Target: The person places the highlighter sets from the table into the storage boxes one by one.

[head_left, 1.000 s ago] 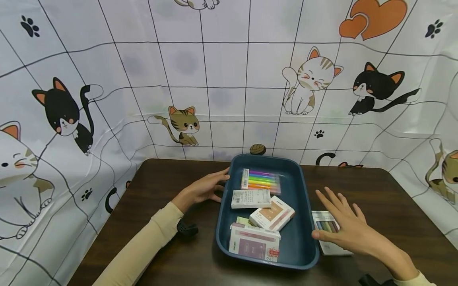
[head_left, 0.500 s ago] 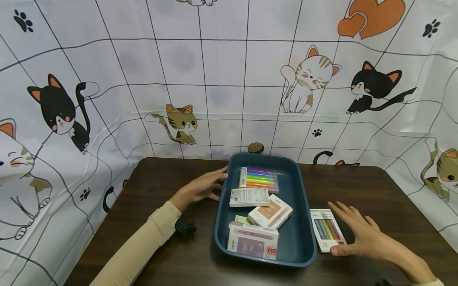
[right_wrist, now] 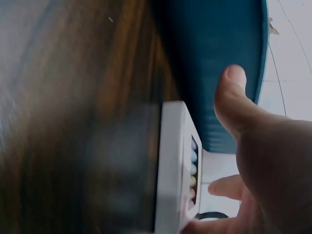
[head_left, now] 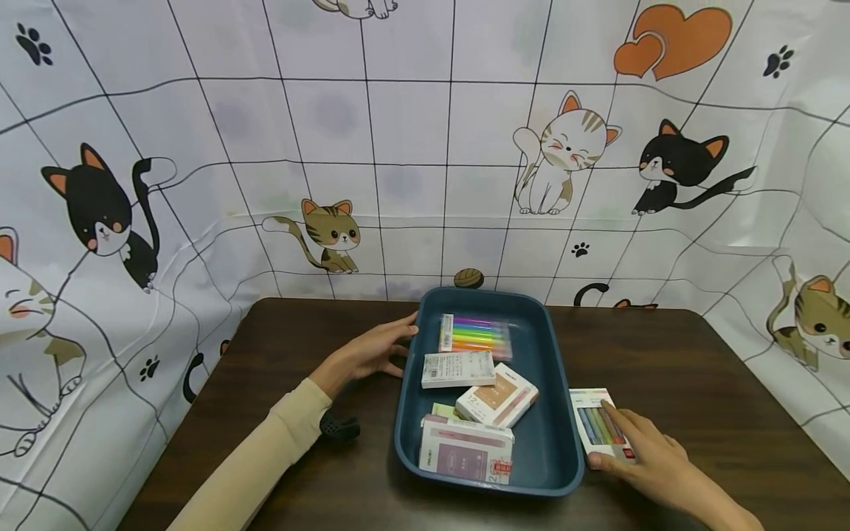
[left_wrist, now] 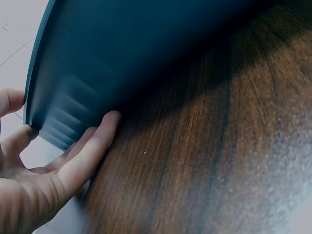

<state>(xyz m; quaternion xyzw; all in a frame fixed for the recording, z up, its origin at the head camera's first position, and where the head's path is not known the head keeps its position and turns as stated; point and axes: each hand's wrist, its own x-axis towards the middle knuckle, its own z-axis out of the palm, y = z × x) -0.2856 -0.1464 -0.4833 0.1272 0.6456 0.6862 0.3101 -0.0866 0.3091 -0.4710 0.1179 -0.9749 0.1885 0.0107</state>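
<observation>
A deep blue plastic bin [head_left: 547, 442] stands on the dark wooden table. My left hand [head_left: 365, 356] rests at its left side, fingers against the outer wall and up to the rim; in the left wrist view the fingers [left_wrist: 92, 151] lie fairly straight along the wall. Right of the bin lies a flat white box [head_left: 594, 398] with a window showing a row of coloured sticks. My right hand [head_left: 654, 461] is over its lower right part, fingers spread and the index reaching onto the window. In the right wrist view the thumb [right_wrist: 236, 97] stands apart from the white box [right_wrist: 170, 161].
Inside the bin lie a clear pack of rainbow-coloured pens [head_left: 474, 337], a small white box [head_left: 458, 369], a white and tan box [head_left: 498, 396] and a white and purple box [head_left: 465, 450]. A cat-print sheet [head_left: 412, 147] hangs behind the table [head_left: 651, 346].
My right hand has drawn back from beside the bin's right rim, then come down over the white box with the window. The left hand stays at the bin's side.
</observation>
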